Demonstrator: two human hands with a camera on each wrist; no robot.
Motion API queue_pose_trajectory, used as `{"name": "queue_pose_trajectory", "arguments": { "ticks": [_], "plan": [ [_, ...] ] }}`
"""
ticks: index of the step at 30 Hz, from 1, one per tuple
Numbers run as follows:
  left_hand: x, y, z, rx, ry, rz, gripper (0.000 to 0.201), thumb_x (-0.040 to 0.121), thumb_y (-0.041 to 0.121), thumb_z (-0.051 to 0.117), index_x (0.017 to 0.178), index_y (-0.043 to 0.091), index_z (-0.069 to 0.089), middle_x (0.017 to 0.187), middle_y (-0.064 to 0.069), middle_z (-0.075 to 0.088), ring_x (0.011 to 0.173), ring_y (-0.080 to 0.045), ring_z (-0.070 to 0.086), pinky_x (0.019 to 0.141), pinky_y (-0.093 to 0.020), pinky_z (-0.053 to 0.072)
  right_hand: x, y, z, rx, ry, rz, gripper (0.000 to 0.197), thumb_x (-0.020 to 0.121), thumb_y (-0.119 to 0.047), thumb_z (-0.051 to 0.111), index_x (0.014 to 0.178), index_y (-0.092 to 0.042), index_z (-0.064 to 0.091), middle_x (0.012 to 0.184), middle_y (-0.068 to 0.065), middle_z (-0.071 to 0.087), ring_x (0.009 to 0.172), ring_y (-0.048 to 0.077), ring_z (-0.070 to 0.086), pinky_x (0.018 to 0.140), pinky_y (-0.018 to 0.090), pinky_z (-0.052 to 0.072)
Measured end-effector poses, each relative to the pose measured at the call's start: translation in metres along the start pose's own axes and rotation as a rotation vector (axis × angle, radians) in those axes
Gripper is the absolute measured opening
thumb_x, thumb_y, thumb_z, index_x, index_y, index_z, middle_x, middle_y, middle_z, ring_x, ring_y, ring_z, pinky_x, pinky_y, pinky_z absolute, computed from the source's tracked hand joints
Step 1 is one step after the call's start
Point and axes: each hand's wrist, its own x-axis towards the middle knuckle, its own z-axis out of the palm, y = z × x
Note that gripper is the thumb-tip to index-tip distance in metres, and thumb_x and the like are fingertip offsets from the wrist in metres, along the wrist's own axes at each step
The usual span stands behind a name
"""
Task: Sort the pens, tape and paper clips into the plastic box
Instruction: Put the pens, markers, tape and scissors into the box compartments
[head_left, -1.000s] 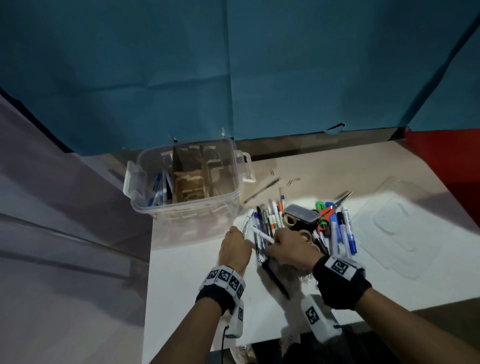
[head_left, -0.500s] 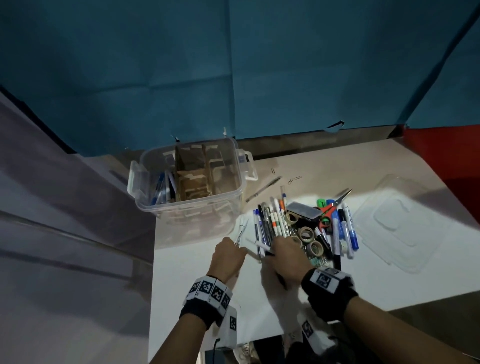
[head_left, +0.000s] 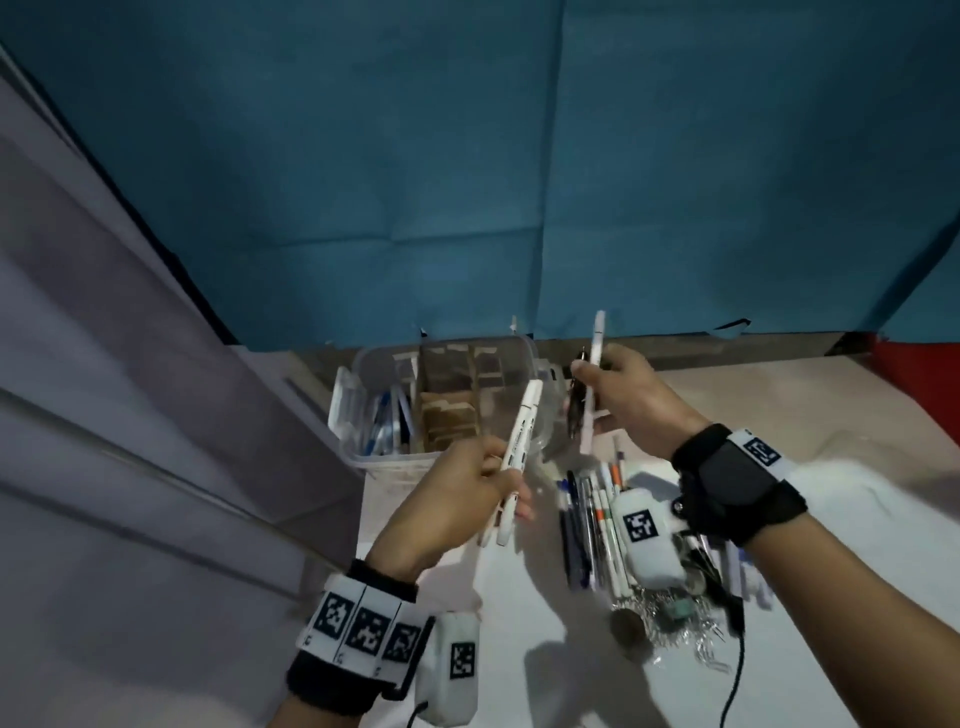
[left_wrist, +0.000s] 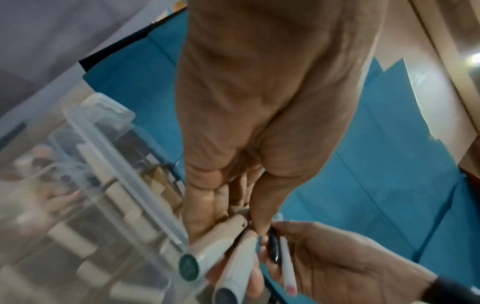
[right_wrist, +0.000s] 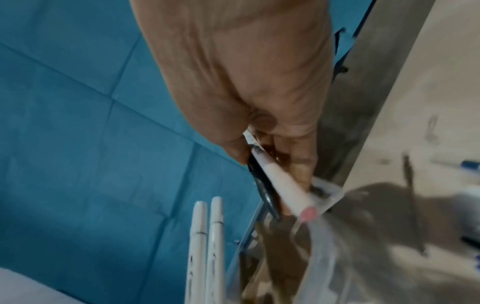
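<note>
My left hand (head_left: 488, 480) grips two white marker pens (head_left: 519, 447) upright, just in front of the clear plastic box (head_left: 363, 457). In the left wrist view the same white markers (left_wrist: 221, 255) show their round end caps. My right hand (head_left: 597, 395) pinches a thin white pen (head_left: 595, 364) together with a black pen (head_left: 574, 410), raised beside the box's right end. The right wrist view shows that white pen (right_wrist: 283, 189) and the black pen (right_wrist: 265, 191) between the fingers. The box holds wooden dividers (head_left: 449, 415) and several pens (head_left: 387, 426) in its left compartment.
Several pens (head_left: 587, 525) lie in a row on the white table (head_left: 545, 675) below my right wrist. Paper clips (head_left: 670, 618) and a tape roll (head_left: 631, 626) lie partly hidden under the wrist camera. A blue cloth (head_left: 467, 156) hangs behind.
Both hands have lifted off the table with pens and risen toward the box. The left hand now holds two white markers; the right raised a white and a black pen.
</note>
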Motion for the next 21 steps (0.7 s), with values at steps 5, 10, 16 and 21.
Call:
{"name": "queue_pose_trajectory", "arguments": {
  "ticks": [5,10,16,21],
  "plan": [
    [0.034,-0.001,-0.070,0.062,0.348,-0.041,0.011,0.092,0.003,0.065,0.103,0.002,0.066,0.089,-0.013,0.075,0.075,-0.024,0.076,0.077,-0.042,0.062,0.032,-0.026,0.072,0.007,-0.183,-0.013,0.010,0.096,-0.003,0.057,0.105,-0.003,0.060,0.088,0.019,0.062,0.076,0.033,0.064,0.069,0.051,0.061],
    [0.069,-0.017,-0.120,0.378,0.593,-0.128,0.015,0.089,0.003,0.060,0.087,0.010,0.072,0.089,-0.005,0.068,0.084,-0.022,0.066,0.073,-0.024,0.047,0.059,-0.046,0.150,-0.062,-0.228,-0.019,0.008,0.094,-0.010,0.062,0.097,-0.003,0.061,0.082,0.016,0.061,0.066,0.028,0.062,0.067,0.049,0.061],
    [0.073,-0.028,-0.127,0.635,0.513,-0.181,0.027,0.089,0.002,0.051,0.106,0.001,0.072,0.119,-0.018,0.064,0.111,-0.032,0.061,0.088,-0.030,0.048,0.066,-0.038,0.153,-0.401,-0.351,-0.001,0.026,0.097,-0.018,0.058,0.108,0.004,0.065,0.096,0.021,0.070,0.085,0.031,0.070,0.081,0.043,0.061],
    [0.059,-0.012,-0.116,0.579,0.457,-0.064,0.022,0.090,0.003,0.055,0.094,0.009,0.076,0.094,-0.013,0.075,0.090,-0.028,0.071,0.083,-0.036,0.058,0.058,-0.038,0.091,-0.244,-0.320,-0.044,0.022,0.095,-0.013,0.062,0.108,0.005,0.064,0.089,0.023,0.070,0.076,0.031,0.069,0.083,0.048,0.060]
  ]
}}
